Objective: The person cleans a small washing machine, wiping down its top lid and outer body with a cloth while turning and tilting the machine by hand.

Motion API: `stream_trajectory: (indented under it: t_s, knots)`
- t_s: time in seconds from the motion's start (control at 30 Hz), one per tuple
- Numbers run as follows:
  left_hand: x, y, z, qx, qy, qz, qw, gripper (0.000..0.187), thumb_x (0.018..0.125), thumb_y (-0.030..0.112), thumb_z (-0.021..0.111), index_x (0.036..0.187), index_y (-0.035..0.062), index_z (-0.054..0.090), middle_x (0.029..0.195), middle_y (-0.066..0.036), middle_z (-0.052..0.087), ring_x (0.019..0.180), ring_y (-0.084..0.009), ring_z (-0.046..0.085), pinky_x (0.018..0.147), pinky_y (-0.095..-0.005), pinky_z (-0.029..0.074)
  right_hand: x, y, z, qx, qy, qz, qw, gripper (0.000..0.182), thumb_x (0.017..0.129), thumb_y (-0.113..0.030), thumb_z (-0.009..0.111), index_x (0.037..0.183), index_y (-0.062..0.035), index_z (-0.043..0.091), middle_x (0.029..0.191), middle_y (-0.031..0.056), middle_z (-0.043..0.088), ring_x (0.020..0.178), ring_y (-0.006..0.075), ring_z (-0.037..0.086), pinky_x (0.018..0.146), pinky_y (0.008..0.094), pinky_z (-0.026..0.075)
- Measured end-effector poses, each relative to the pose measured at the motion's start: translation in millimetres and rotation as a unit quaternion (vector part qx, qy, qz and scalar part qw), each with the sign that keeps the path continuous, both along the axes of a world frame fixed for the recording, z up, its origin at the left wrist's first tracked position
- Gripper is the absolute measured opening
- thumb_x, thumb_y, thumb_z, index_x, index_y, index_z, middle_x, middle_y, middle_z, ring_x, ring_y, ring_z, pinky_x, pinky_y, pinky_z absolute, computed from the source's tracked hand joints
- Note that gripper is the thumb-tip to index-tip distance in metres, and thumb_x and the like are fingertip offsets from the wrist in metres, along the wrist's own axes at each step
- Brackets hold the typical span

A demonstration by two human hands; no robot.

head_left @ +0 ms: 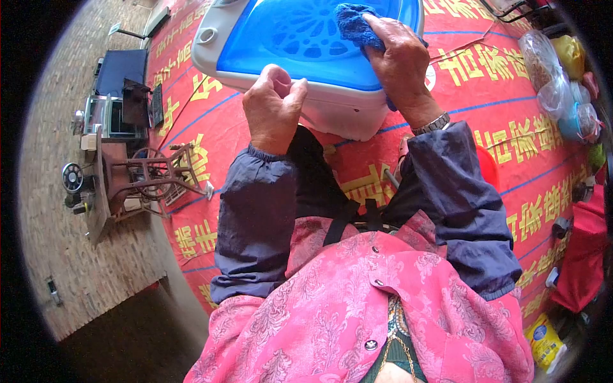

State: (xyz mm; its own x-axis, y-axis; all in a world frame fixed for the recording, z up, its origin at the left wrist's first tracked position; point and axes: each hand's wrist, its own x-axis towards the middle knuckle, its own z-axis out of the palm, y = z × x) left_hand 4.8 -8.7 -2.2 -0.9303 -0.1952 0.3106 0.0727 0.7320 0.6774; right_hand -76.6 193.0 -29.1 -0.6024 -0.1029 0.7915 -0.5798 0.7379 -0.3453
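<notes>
In front of my knees is a white plastic appliance (pixel 338 113) with a translucent blue lid (pixel 255 48), tilted in the view. A round pattern of slots shows on the lid. My right hand (pixel 402 60), with a metal watch at its wrist, presses a bunched blue cloth (pixel 355 25) against the lid's right part. At the near edge of the lid, my left hand (pixel 274 105) is closed, thumb and fingers curled in. Whether anything sits inside those fingers is hidden. Dark sleeve covers reach both wrists.
Red sheeting (pixel 511 121) with yellow characters covers the floor. On the left stand a treadle sewing machine frame (pixel 150 172) and a dark monitor (pixel 135 102). Plastic bags (pixel 539 60) lie at the right, and a red bucket (pixel 487 167) is partly hidden behind my right sleeve.
</notes>
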Motion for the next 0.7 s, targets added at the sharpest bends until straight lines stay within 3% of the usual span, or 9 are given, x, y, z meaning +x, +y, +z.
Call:
stream_trajectory:
  t_s: [0.13, 0.23, 0.33, 0.43, 0.7]
  knots:
    - [6, 8, 5, -0.021, -0.016, 0.003, 1.0, 0.029, 0.073, 0.025, 0.074, 0.081, 0.0029, 0.057, 0.065, -0.014, 0.062, 0.061, -0.0273, 0.063, 0.058, -0.0375, 0.049, 4, -1, 4, -0.006, -0.022, -0.006, 1.0, 0.042, 0.068, -0.007, 0.074, 0.109, -0.0096, 0.066, 0.105, 0.0106, 0.066, 0.098, 0.0277, 0.063, 0.084, 0.0362, 0.051]
    - [0, 1, -2, -0.021, -0.001, -0.003, 1.0, 0.031, 0.072, 0.026, 0.075, 0.082, 0.0034, 0.057, 0.064, -0.013, 0.061, 0.061, -0.0264, 0.064, 0.058, -0.0374, 0.049, 1, 0, 0, 0.005, 0.003, 0.001, 1.0, 0.043, 0.071, -0.016, 0.071, 0.112, -0.0117, 0.063, 0.1, 0.0106, 0.065, 0.093, 0.0298, 0.062, 0.083, 0.0385, 0.049]
    - [-1, -4, -1, 0.019, -0.021, -0.014, 1.0, 0.033, 0.071, 0.028, 0.076, 0.083, 0.0037, 0.056, 0.064, -0.012, 0.061, 0.061, -0.0267, 0.064, 0.058, -0.0378, 0.049, 1, 0, 0, 0.002, -0.005, 0.002, 1.0, 0.043, 0.071, -0.016, 0.071, 0.112, -0.0115, 0.063, 0.1, 0.0108, 0.065, 0.092, 0.0297, 0.062, 0.083, 0.0386, 0.049]
    - [4, 7, 4, -0.047, 0.004, -0.008, 0.999, 0.03, 0.075, 0.024, 0.077, 0.082, 0.0029, 0.057, 0.061, -0.007, 0.06, 0.057, -0.0122, 0.058, 0.052, -0.03, 0.045, 4, 1, 3, -0.003, -0.024, -0.005, 1.0, 0.043, 0.068, -0.007, 0.074, 0.11, -0.01, 0.066, 0.105, 0.0103, 0.066, 0.098, 0.0279, 0.063, 0.086, 0.0364, 0.05]
    - [-1, -4, -4, -0.013, 0.002, -0.022, 1.0, 0.024, 0.077, 0.019, 0.073, 0.084, 0.0029, 0.057, 0.061, -0.005, 0.06, 0.057, -0.0102, 0.057, 0.052, -0.0282, 0.045, 1, 0, 0, -0.001, 0.001, -0.001, 1.0, 0.042, 0.07, -0.013, 0.072, 0.111, -0.0109, 0.065, 0.101, 0.0108, 0.066, 0.094, 0.0294, 0.062, 0.084, 0.0381, 0.049]
